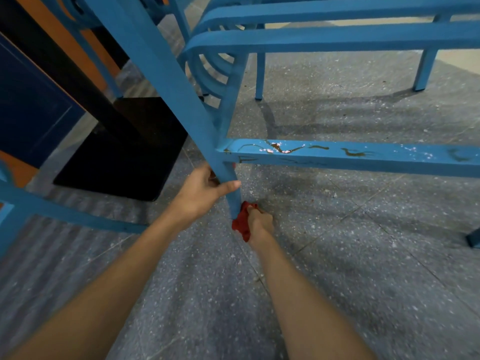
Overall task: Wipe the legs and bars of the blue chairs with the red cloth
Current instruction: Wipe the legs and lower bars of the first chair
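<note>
In the middle of the frame, the left hand [200, 188] wraps around the blue chair leg [181, 105], just under the dirty bar [363, 155]. Right below it, the right hand [261, 220] squeezes the red cloth [241, 223] against the foot of that leg, low on the speckled floor [363, 255].

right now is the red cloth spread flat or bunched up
Bunched up: the red cloth is crumpled in the right hand, against the bottom of the blue chair leg.
</note>
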The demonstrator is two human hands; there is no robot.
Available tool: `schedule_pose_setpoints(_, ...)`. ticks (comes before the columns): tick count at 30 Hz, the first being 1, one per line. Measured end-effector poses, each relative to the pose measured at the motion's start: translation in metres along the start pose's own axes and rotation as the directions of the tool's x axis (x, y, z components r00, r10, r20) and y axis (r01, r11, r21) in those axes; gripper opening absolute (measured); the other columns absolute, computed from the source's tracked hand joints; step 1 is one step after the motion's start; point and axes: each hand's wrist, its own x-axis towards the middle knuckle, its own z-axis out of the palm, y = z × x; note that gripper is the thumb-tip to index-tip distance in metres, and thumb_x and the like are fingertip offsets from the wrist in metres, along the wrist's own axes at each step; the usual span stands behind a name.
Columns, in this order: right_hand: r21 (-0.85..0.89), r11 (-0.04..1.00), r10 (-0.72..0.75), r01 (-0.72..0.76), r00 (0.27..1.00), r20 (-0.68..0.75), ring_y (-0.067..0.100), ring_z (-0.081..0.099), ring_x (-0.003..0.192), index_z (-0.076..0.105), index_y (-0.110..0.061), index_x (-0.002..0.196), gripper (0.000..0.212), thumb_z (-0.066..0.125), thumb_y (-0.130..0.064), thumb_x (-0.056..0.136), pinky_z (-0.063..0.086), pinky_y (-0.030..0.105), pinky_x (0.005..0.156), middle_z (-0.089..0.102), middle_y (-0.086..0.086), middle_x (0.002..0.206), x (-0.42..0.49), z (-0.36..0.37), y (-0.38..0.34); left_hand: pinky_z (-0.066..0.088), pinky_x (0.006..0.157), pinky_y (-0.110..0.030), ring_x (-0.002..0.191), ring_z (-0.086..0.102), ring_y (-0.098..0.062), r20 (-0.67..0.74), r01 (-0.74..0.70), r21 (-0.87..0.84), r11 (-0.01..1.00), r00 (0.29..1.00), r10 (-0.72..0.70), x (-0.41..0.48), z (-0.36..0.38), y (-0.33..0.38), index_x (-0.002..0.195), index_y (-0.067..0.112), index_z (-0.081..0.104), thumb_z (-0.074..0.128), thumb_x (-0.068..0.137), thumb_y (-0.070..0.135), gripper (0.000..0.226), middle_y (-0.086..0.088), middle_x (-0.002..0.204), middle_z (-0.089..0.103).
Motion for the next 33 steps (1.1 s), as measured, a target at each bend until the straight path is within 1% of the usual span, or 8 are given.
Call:
schedule_pose_setpoints(3, 0.074, 0.992, -0.101, 0.102, 0.995, -0.008, 0.017, 0.059, 0.053, 0.07, -0.009, 0.099, 0.017, 0.061, -0.022, 0.091, 0.044, 0.021, 0.043, 0.066, 0.01, 0.081, -0.002, 0.001, -0.007, 0.055, 0.089, -0.036, 0.097, 0.066, -0.015, -0.007, -0.088, 0.026, 0.996, 0.996, 0.088, 0.003, -0.001, -0.008, 0.099, 0.019, 0.06, 0.075, 0.079, 0.018, 0.025, -0.007, 0.104, 0.068)
schedule_pose_setpoints(6, 0.129, 0.975, -0.182, 0.183, 0.983, -0.015, 0.021, 0.064, 0.056, 0.071, -0.018, 0.086, 0.016, 0.058, -0.025, 0.092, 0.049, 0.027, 0.047, 0.069, 0.008, 0.074, -0.004, 0.001, 0.007, 0.055, 0.09, -0.039, 0.098, 0.067, -0.017, 0.004, -0.102, 0.062, 0.993, 0.995, 0.102, 0.002, -0.002, -0.01, 0.099, 0.017, 0.061, 0.074, 0.075, 0.03, 0.029, -0.008, 0.104, 0.069)
schedule_pose_setpoints(9, -0.043, 0.987, -0.154, 0.154, 0.988, -0.009, 0.026, 0.071, 0.068, 0.071, -0.021, 0.092, 0.023, 0.053, -0.035, 0.095, 0.058, 0.035, 0.058, 0.073, 0.009, 0.08, -0.002, 0.002, 0.024, 0.055, 0.09, -0.039, 0.097, 0.067, -0.014, 0.012, -0.109, 0.082, 0.991, 0.994, 0.109, 0.002, -0.002, -0.01, 0.099, 0.018, 0.062, 0.071, 0.071, 0.04, 0.037, -0.005, 0.103, 0.07)
schedule_pose_setpoints(14, -0.165, 0.974, -0.158, 0.153, 0.987, -0.017, 0.023, 0.064, 0.063, 0.07, -0.003, 0.108, 0.028, 0.058, -0.024, 0.094, 0.045, 0.019, 0.036, 0.071, 0.016, 0.097, 0.008, 0.004, -0.003, 0.055, 0.09, -0.033, 0.099, 0.066, -0.009, 0.02, -0.125, 0.091, 0.988, 0.992, 0.124, 0.0, -0.003, -0.01, 0.105, 0.014, 0.062, 0.069, 0.074, 0.039, 0.04, -0.001, 0.106, 0.069)
schedule_pose_setpoints(19, -0.136, 0.946, -0.295, 0.296, 0.955, 0.026, 0.015, 0.062, 0.067, 0.07, -0.011, 0.109, 0.024, 0.057, -0.026, 0.095, 0.051, 0.018, 0.05, 0.069, 0.008, 0.095, -0.001, 0.0, -0.018, 0.054, 0.091, -0.033, 0.099, 0.067, -0.01, 0.027, -0.127, 0.071, 0.989, 0.992, 0.125, 0.001, -0.005, -0.01, 0.107, 0.01, 0.063, 0.071, 0.073, 0.036, 0.043, -0.002, 0.107, 0.07)
schedule_pose_setpoints(21, -0.08, 0.955, -0.283, 0.284, 0.959, 0.027, 0.017, 0.065, 0.065, 0.071, -0.017, 0.105, 0.022, 0.053, -0.028, 0.097, 0.05, 0.02, 0.047, 0.069, 0.006, 0.087, -0.006, -0.001, -0.001, 0.055, 0.09, -0.031, 0.098, 0.067, -0.009, 0.028, -0.129, 0.069, 0.989, 0.991, 0.127, 0.001, -0.006, -0.01, 0.107, 0.011, 0.063, 0.071, 0.072, 0.036, 0.044, -0.001, 0.107, 0.07)
schedule_pose_setpoints(26, -0.096, 0.988, -0.119, 0.119, 0.993, 0.005, 0.031, 0.071, 0.071, 0.07, -0.009, 0.1, 0.027, 0.05, -0.027, 0.097, 0.06, 0.041, 0.065, 0.071, 0.012, 0.079, -0.007, 0.006, 0.027, 0.054, 0.091, -0.034, 0.098, 0.067, -0.011, 0.022, -0.122, 0.062, 0.991, 0.992, 0.121, 0.001, -0.005, -0.013, 0.103, 0.017, 0.064, 0.072, 0.073, 0.036, 0.037, -0.001, 0.105, 0.071)
schedule_pose_setpoints(33, -0.08, 0.989, -0.121, 0.125, 0.991, 0.052, 0.019, 0.06, 0.047, 0.06, -0.008, 0.076, 0.02, 0.057, -0.019, 0.091, 0.048, 0.024, 0.041, 0.062, 0.008, 0.065, -0.011, -0.004, -0.019, 0.054, 0.092, -0.041, 0.097, 0.068, -0.015, 0.029, -0.119, 0.062, 0.991, 0.993, 0.117, 0.003, -0.008, -0.015, 0.106, 0.006, 0.064, 0.074, 0.07, 0.037, 0.048, -0.004, 0.104, 0.071)
